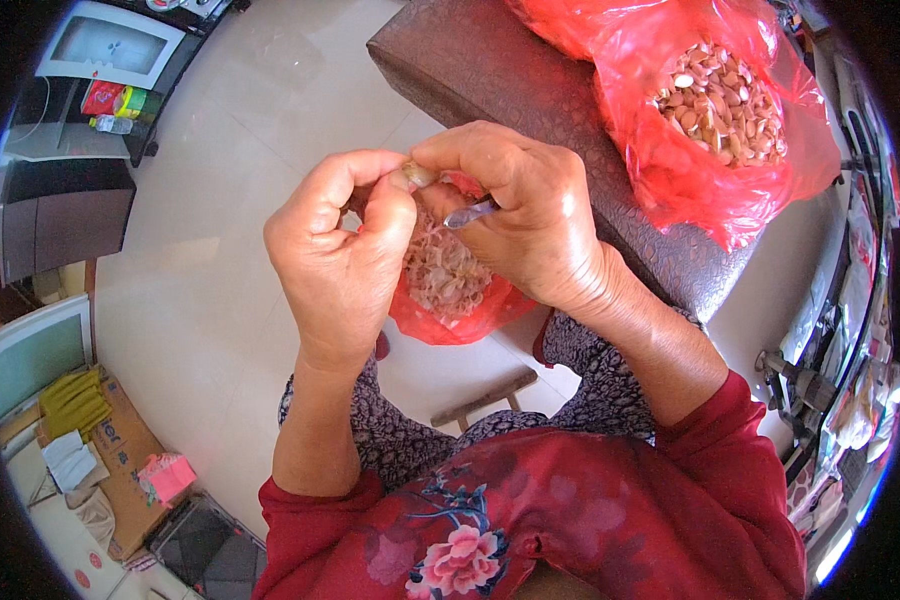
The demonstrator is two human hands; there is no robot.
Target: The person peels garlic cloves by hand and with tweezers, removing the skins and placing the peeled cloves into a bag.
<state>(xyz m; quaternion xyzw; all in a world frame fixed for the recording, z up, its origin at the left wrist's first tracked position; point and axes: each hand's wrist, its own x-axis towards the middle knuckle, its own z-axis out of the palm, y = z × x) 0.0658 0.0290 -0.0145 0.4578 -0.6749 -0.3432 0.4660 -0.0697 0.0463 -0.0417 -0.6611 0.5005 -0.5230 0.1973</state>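
A small pale clove [418,175], apparently garlic, sits between the fingertips of both hands. My left hand [345,225] pinches it with thumb and forefinger. My right hand [529,202] touches its other side and also holds a small metal blade [471,214], whose handle is hidden in the palm. Under my hands, a red plastic bag [457,330] holds papery skins [446,277]; the hands cover part of its opening.
A brown padded bench [495,82] stands ahead to the right. On it, a larger open red plastic bag [645,180] holds many cloves [720,105]. A low stool [487,397] stands between my knees. Cardboard [131,465] and a pink box [167,478] lie at left.
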